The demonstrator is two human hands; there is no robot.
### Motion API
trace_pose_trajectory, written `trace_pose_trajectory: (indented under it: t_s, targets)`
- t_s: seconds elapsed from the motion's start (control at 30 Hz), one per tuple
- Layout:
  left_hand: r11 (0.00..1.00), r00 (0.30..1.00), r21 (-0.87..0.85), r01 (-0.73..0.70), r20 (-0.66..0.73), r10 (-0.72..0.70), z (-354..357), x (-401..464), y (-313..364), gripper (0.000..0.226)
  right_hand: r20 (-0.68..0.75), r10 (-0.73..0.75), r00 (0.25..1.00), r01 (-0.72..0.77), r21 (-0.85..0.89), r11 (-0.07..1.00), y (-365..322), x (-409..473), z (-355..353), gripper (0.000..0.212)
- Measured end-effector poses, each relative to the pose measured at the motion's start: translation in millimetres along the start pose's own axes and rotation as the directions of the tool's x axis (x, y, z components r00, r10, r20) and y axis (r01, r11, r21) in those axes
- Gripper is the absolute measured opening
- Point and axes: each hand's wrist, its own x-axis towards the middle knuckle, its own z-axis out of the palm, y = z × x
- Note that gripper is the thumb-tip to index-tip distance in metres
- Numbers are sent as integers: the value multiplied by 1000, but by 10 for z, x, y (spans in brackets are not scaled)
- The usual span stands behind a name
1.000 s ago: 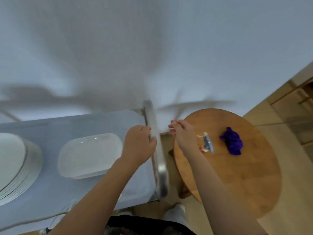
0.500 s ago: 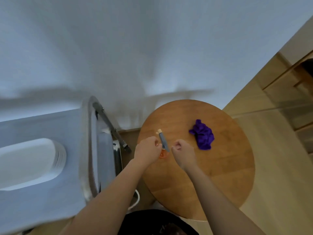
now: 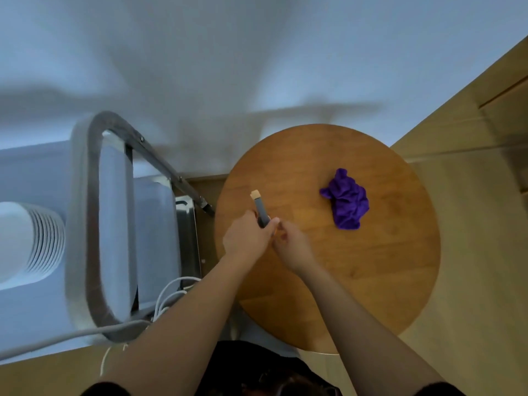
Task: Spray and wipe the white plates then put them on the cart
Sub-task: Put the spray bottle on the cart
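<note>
A spray bottle (image 3: 261,209) with a grey head and a beige nozzle stands on the round wooden table (image 3: 371,281), seen from above. My left hand (image 3: 245,238) grips it from the left, thumb round its neck. My right hand (image 3: 291,247) sits right beside it with curled fingers that touch my left hand; no grip of its own shows. A crumpled purple cloth (image 3: 347,200) lies on the table to the right of the bottle. A stack of white plates (image 3: 28,241) rests on the cart (image 3: 94,224) at the far left.
The cart's grey metal handle loops between the plates and the table. White cables (image 3: 168,295) hang by the cart's near corner. A pale wall runs behind both. Wooden floor and wooden furniture (image 3: 500,124) lie to the right.
My view swung right from the cart to the table. My left hand left the cart handle and took hold of the spray bottle. My right hand stayed beside the bottle.
</note>
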Motion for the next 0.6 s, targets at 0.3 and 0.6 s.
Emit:
trace_pose_trajectory:
  t_s: [0.3, 0.6]
  targets:
    - [990, 990, -11, -140, -27, 140, -245, -30, -71, 16, -12, -55, 998, 54, -62, 997, -217, 34, 68, 56]
    - [921, 929, -153, -359, -147, 339, -855, -353, -42, 19, -176, -352, 919, 358, -2, 934, -781, -230, -87, 11]
